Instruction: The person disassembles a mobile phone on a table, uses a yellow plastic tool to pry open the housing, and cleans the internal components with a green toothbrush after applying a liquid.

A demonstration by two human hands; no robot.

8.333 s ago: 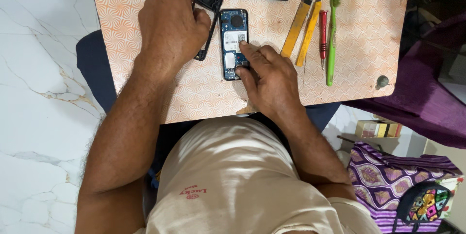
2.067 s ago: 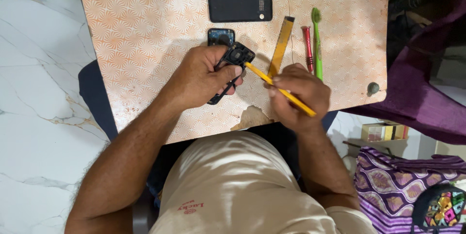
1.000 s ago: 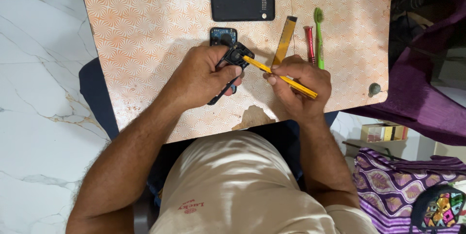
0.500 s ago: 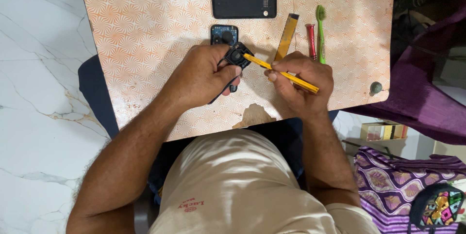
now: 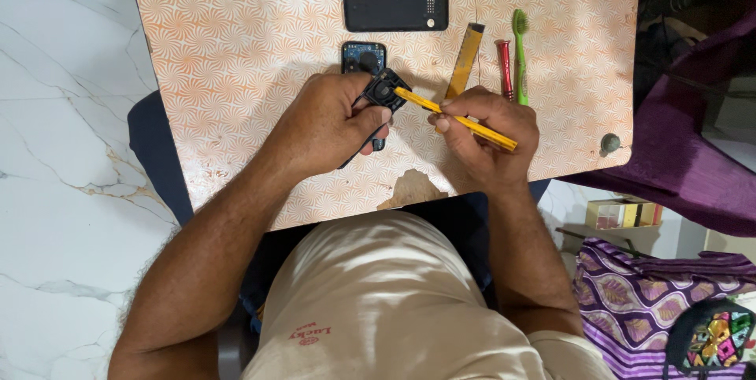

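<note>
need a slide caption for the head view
Left hand holds a black phone part; right hand points a yellow tool at it.

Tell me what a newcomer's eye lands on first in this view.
At the centre of the orange-patterned table, the left hand holds a small black phone part while the right hand points a yellow-handled tool into it. An opened phone lies just behind, a black phone farther up. To the right lie a green toothbrush and a red tool.
</note>
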